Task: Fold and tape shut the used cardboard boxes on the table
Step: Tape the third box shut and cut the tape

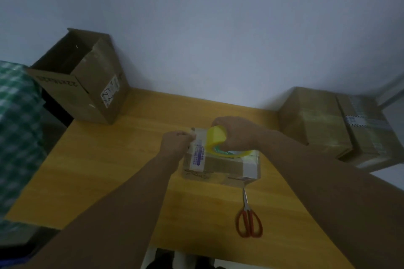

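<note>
Taping step: left hand pinches tape end at box, right hand grips tape roll; cutting with scissors likely follows.

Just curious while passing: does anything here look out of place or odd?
Mainly the large open box at the far-left corner: it looks tilted and seems to overhang the table edge. Otherwise nothing stands out.
</note>
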